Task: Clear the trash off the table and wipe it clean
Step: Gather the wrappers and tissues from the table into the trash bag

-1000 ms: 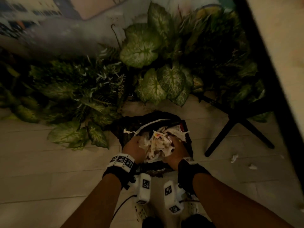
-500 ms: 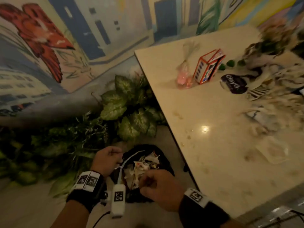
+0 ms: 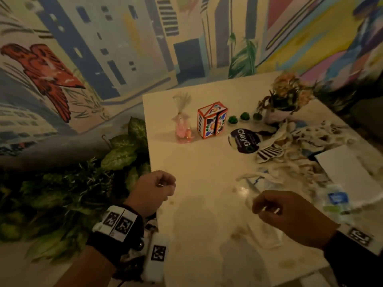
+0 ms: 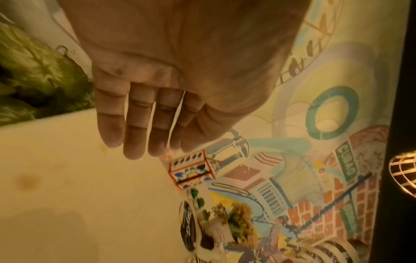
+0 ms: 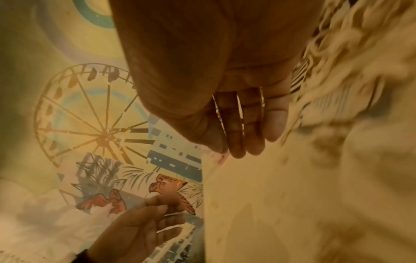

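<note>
1. Both our hands empty, fingers loose: left hand (image 3: 152,190) at table (image 3: 199,162) edge, right hand (image 3: 290,216) above it.
2. Trash pile (image 3: 300,146) far right, bottle (image 3: 336,200) beside right hand.
3. We'd grab bottle first, then scoop paper two-handed, sparing the decorated box (image 3: 211,120).

Black wristbands (image 3: 116,243); white blocks with black square markers (image 3: 158,252).

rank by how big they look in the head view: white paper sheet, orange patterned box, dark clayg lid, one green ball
1. white paper sheet, though nearer the camera
2. orange patterned box and dark ClayG lid: too alike to rank
3. green ball
</note>
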Available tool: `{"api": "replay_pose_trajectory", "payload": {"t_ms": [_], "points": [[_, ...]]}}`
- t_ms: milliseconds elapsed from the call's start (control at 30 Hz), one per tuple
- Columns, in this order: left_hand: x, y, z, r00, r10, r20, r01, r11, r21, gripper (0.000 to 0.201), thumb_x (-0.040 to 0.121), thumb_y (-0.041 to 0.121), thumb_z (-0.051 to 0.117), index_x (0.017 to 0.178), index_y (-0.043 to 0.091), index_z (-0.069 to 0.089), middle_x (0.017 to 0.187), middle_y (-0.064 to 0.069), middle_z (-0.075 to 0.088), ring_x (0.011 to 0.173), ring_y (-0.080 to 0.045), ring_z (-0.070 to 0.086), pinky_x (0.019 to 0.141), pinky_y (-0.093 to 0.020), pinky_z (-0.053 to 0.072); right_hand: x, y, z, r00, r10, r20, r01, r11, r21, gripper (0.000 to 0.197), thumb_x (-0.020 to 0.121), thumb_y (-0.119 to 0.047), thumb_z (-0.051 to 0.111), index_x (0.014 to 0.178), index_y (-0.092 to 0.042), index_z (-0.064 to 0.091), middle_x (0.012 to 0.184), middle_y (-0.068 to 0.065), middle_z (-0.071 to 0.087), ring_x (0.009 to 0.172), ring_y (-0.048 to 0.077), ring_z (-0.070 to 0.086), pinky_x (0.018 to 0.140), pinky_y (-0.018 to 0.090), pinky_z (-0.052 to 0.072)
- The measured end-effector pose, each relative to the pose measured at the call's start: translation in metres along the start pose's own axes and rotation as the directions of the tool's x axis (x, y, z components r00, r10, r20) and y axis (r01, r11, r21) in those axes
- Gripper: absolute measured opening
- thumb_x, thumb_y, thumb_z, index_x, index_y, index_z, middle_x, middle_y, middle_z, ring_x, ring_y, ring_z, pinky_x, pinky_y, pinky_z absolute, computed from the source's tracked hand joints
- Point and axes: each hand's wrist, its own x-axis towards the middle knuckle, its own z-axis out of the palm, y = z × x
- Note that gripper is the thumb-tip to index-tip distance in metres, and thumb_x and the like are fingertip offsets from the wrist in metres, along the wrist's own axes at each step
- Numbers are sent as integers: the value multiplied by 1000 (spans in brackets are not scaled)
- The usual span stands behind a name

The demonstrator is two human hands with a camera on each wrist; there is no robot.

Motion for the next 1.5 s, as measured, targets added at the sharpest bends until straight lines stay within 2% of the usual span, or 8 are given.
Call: {"api": "replay_pose_trajectory", "payload": {"t_ms": [200,433,567,733,933,1200,1333,1500], "points": [[-8,27,100,988,7,155,-49,963,266,19,84,25,68,101,25,60,102,4,61,86,-17,59,76,-26,47,15,60,-63,997,54,-48,-59,993,-101,17,82,-8,68,85,-25,66,93,-7,68,83,6,59,67,8,45],[-34,28,190,941,-243,236,21,737,675,101,68,80,52,144,24,16,145,-7,18,129,-34,35,102,-45,38,54,90,-55,988,119,-94,-136,972,-190,50,76,-26,76,122,-22,56,131,0,51,115,17,48,91,25,36],[-42,20,220,904,-339,260,95,753,651,125,56,85,57,148,32,-8,154,-1,-3,141,-38,13,112,-49,28,78,99,-39,993,114,2,-106,931,-350,79,73,-36,75,141,-35,34,154,6,21,142,26,18,113,38,22],[-37,27,239,942,-195,275,-38,748,662,132,59,72,69,144,34,-24,152,0,-9,141,-37,9,114,-49,24,95,118,-30,956,239,169,-122,850,-512,102,72,-41,75,144,-51,4,159,-2,-11,146,35,-4,115,51,20],[-2,38,254,928,-264,264,52,791,610,128,49,70,75,145,46,-6,154,-1,-13,141,-43,4,112,-56,26,103,129,-32,940,273,205,-130,842,-524,104,68,-51,75,143,-52,4,159,2,-8,145,35,-8,116,53,12],[4,33,260,985,-94,146,-10,809,588,73,55,39,76,118,34,40,121,2,23,110,-29,37,83,-36,45,102,125,-24,964,235,125,-144,855,-498,82,59,-39,81,124,-45,33,140,1,15,131,38,17,94,47,40],[7,23,254,985,-23,171,-82,808,583,66,53,36,80,109,24,46,112,4,33,98,-24,46,78,-37,48,104,126,-22,974,215,75,-162,887,-433,61,68,-30,78,115,-34,40,134,4,21,120,34,31,80,36,38],[6,18,242,986,37,160,-118,837,534,57,58,31,78,105,24,46,107,6,48,93,-23,55,69,-32,45,106,127,-25,974,205,96,-152,907,-392,58,67,-23,78,117,-21,49,124,7,42,113,32,46,84,34,40]]}}
